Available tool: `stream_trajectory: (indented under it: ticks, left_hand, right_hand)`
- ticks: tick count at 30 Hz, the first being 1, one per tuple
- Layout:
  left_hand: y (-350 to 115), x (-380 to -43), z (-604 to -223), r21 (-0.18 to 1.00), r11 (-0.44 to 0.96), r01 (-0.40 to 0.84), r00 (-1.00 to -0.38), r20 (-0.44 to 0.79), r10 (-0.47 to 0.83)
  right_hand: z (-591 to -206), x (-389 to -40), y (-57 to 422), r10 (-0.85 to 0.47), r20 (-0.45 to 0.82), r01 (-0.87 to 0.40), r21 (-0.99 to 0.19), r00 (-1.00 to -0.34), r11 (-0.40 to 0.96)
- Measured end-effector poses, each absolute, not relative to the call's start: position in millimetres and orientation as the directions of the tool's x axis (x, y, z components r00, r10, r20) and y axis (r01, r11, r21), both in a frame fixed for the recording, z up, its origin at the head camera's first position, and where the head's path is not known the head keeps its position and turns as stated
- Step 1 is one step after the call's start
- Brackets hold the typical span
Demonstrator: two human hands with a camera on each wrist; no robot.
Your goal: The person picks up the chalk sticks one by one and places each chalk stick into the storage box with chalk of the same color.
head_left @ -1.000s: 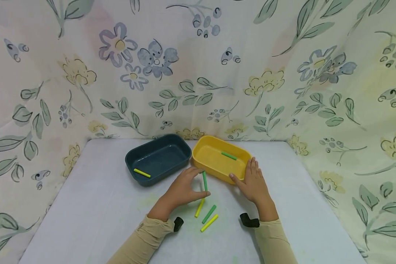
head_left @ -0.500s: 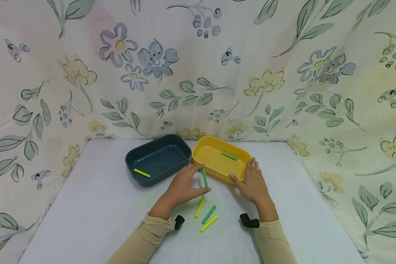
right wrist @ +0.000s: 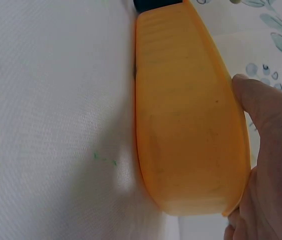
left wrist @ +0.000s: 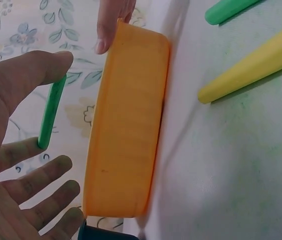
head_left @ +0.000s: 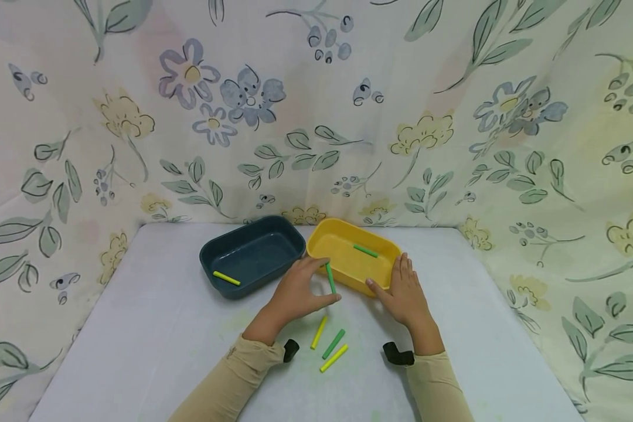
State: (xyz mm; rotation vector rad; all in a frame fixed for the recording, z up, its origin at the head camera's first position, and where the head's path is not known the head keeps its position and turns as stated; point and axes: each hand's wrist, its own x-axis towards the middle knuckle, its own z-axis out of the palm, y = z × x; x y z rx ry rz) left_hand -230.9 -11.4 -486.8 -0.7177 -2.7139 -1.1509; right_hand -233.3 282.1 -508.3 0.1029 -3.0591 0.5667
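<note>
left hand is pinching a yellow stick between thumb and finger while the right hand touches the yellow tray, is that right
Not quite: the left hand is pinching a green stick, not a yellow one, as the left wrist view shows. The right hand does touch the yellow tray.

A small tabletop nook, screened with fabric; home or studio can't be told. Flower-printed cloth (head_left: 295,105) hangs beyond the left hand (head_left: 295,293) and right hand (head_left: 408,296) and runs along both sides of them — beneath them, a flat white fabric-covered surface (head_left: 137,328) bears faint greenish smudges (head_left: 237,319).
</note>
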Motion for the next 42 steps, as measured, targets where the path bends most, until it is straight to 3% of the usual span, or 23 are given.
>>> stream_trajectory:
  ticks: [42]
  left_hand:
    - [23.7, -261.3, -477.8, 0.589, 0.624, 0.513, -0.857, 0.307, 0.415]
  right_hand:
    - [-510.8, -234.7, 283.7, -0.065, 0.051, -0.079, -0.357, -0.997, 0.931]
